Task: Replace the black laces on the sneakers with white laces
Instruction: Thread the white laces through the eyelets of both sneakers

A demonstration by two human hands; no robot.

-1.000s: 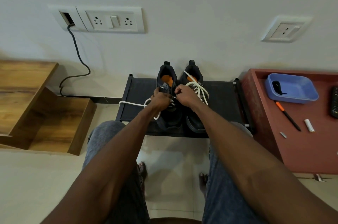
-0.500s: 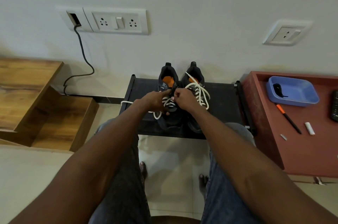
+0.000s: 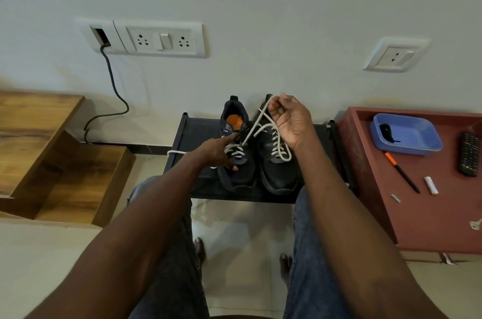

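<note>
Two dark sneakers stand side by side on a low black rack [image 3: 198,133], heels to the wall. The left sneaker [image 3: 238,178] has a white lace [image 3: 250,133] crossed through its lower eyelets. My right hand [image 3: 290,123] pinches that lace's end above the right sneaker and holds it taut. My left hand [image 3: 216,152] rests on the left sneaker, its fingers laid along the tongue side. The lace's other end trails off the rack's left edge. The right sneaker [image 3: 280,178] is fully laced in white.
A red side table [image 3: 427,219] at the right carries a blue tray [image 3: 417,141] holding a black lace [image 3: 387,132], a pen, a small white tube and a remote. A wooden step unit [image 3: 65,178] stands at the left. A cable hangs from the wall socket. My bare feet rest on the tiled floor.
My right hand has risen away from the left sneaker's eyelets toward the wall, drawing the white lace taut. My left hand has stayed on the left sneaker.
</note>
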